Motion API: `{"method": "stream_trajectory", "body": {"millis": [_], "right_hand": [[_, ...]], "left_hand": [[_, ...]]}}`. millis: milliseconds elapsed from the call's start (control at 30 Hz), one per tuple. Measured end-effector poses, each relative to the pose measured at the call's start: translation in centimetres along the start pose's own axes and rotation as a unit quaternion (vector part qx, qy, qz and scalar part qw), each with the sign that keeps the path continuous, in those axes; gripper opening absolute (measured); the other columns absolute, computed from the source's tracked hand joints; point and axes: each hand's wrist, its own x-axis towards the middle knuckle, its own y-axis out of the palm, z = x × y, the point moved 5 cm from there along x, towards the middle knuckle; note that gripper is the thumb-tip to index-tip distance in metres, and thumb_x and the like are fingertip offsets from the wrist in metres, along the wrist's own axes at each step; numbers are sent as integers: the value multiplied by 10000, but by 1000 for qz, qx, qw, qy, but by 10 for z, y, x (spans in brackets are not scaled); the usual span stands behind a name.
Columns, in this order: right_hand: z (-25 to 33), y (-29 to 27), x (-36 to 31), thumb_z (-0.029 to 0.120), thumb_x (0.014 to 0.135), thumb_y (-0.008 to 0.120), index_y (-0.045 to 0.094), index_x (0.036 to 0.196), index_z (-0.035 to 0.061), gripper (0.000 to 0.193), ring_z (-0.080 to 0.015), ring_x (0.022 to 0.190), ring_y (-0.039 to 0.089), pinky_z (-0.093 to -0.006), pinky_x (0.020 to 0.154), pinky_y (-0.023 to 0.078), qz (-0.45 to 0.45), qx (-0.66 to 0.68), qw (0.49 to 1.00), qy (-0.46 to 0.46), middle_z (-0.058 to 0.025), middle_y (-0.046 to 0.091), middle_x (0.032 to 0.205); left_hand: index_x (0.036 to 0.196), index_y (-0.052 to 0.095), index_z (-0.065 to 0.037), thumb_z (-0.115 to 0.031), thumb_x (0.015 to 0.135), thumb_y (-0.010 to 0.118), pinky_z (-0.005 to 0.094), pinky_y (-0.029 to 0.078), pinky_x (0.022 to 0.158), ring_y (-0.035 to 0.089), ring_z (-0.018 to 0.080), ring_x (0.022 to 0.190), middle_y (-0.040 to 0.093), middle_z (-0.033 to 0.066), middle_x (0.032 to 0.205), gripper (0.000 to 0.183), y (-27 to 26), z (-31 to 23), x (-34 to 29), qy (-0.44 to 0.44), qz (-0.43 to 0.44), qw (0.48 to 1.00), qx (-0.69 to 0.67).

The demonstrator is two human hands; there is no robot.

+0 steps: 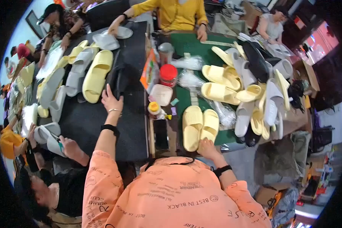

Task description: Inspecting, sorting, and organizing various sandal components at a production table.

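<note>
hands spread across a crowded slipper bench

seen from above, a person in an orange printed top reaches both arms forward. the left hand (111, 99) is stretched out to about eleven o'clock, fingers open and resting on a black slipper (119, 78) on the dark half of the bench (98, 125); it grips nothing firmly. the right hand (207, 147), at about one o'clock and close to the body, lies with loosely curled fingers on the heel end of a pair of pale yellow slippers (195, 125), which sit side by side on the green mat (186, 45).

between the hands stand a small yellow-capped bottle (154, 109), a red-lidded jar (168, 75), a white tray (160, 94) and a dark phone (160, 133) near the bench edge. at two o'clock a loose heap of yellow, grey and white slippers (254, 95) leans outward.

risks, as a judgement: the long left reach could sweep the forearm into the bottle or jar; the yellow pair sits near the edge and could slide off if pulled; the heap looks ready to spill. a co-worker's hand (68, 146) is close at nine o'clock, so arms could collide.
</note>
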Motion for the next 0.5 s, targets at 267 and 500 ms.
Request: {"method": "stream_trajectory", "body": {"millis": [267, 500], "right_hand": [[-19, 6, -2, 289, 664, 650, 199, 1271, 49, 793, -456, 1188, 136, -487, 981, 198, 48, 26, 998, -14, -239, 171, 1300], [-20, 8, 3, 324, 671, 623, 219, 1259, 19, 776, -459, 1139, 211, -464, 970, 236, 72, -8, 997, -6, -252, 207, 1255]], "left_hand": [[1295, 212, -110, -244, 655, 648, 400, 388, 857, 352, 359, 1062, 315, 181, 1192, 786, -2, -23, 6, -76, 73, 991, 88], [1244, 299, -61, -73, 725, 545, 378, 374, 875, 433, 347, 1042, 290, 185, 1243, 574, 19, -10, 6, -233, 10, 955, -186]]}}
